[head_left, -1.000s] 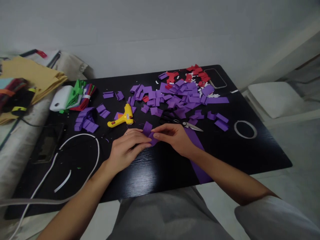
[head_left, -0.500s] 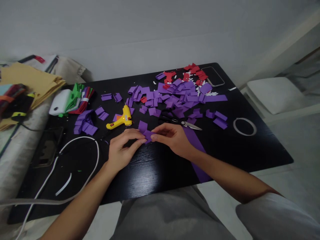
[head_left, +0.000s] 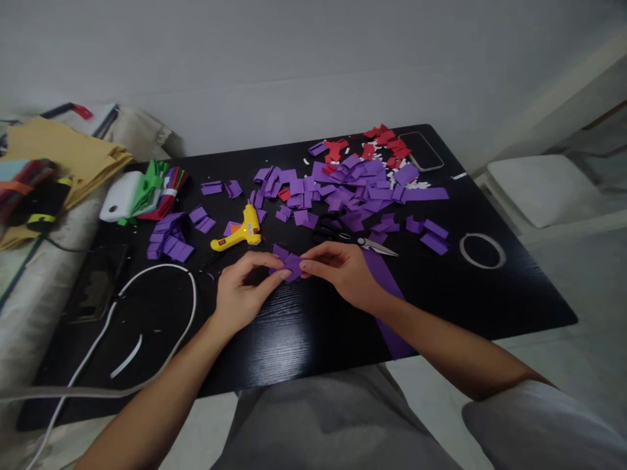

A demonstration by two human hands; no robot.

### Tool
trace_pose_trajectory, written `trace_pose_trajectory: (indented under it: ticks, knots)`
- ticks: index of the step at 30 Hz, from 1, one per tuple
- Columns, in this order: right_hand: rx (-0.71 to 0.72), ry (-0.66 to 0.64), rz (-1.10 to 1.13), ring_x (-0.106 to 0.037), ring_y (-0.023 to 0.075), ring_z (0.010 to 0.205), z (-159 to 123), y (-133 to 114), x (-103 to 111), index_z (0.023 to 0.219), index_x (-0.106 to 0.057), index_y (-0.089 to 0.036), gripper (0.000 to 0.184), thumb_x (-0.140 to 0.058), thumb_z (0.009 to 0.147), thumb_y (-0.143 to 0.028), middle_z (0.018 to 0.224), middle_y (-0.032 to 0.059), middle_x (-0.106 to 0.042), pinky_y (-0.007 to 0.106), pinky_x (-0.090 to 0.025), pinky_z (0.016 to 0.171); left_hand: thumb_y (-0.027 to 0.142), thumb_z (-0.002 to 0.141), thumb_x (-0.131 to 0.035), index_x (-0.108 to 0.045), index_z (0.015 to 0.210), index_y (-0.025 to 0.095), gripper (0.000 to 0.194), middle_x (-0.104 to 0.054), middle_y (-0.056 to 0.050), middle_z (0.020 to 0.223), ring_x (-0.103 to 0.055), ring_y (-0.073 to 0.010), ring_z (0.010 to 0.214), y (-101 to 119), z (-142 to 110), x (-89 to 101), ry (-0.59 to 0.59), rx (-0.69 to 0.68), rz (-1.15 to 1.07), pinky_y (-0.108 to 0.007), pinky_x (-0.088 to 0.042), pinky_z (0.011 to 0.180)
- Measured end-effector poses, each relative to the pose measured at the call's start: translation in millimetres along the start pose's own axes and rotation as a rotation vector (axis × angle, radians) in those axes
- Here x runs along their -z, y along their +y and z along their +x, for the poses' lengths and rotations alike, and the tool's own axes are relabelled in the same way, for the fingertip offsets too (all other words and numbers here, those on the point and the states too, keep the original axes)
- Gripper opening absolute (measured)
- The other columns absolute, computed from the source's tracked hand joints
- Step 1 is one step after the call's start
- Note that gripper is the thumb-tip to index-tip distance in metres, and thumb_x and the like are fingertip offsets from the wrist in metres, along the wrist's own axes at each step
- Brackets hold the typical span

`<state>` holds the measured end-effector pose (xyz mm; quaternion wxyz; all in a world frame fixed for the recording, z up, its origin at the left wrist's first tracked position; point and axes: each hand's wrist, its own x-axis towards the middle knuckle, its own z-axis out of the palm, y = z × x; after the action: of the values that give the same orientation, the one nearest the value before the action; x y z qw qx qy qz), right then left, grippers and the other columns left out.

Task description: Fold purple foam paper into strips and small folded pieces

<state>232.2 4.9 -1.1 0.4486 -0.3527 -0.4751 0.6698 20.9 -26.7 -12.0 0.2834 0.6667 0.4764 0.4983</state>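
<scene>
Between my two hands, just above the black table, is a small folded purple paper piece (head_left: pixel 292 265). My left hand (head_left: pixel 247 287) pinches its left side between thumb and fingers. On its right side, my right hand (head_left: pixel 343 273) grips it the same way. Behind my left hand lies a yellow glue gun (head_left: pixel 238 232). Black-handled scissors (head_left: pixel 365 243) rest just beyond my right hand, blades pointing right. A long purple paper strip (head_left: pixel 386 294) runs under my right forearm to the table's front edge.
Many purple folded pieces (head_left: pixel 362 183) are heaped at the back, beside red pieces (head_left: pixel 386 140) and white scraps. Banded coloured bundles (head_left: pixel 169 192) lie at the back left. A white cable (head_left: pixel 193 294) loops on the left. A tape-like ring (head_left: pixel 482 250) lies at the right.
The upper flap of the purple piece, upright before, now sits lower and closer to my fingers. Both hands keep their grip. The view has shifted slightly.
</scene>
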Motion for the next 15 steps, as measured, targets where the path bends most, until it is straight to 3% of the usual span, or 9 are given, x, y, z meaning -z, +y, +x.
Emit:
trace_pose_trajectory:
  ticks: [15]
  knots:
    - [-0.052, 0.052, 0.034, -0.073, 0.014, 0.07, 4.3, 6.3, 1.8, 0.087, -0.076, -0.019, 0.026, -0.091, 0.074, -0.036, 0.081, -0.0008, -0.076, 0.032, -0.065, 0.076, 0.03, 0.083, -0.085, -0.072, 0.098, 0.02, 0.021, -0.078, 0.0, 0.089, -0.076, -0.0148, 0.081, 3.4, 5.2, -3.2, 0.02, -0.001, 0.068, -0.026, -0.062, 0.08]
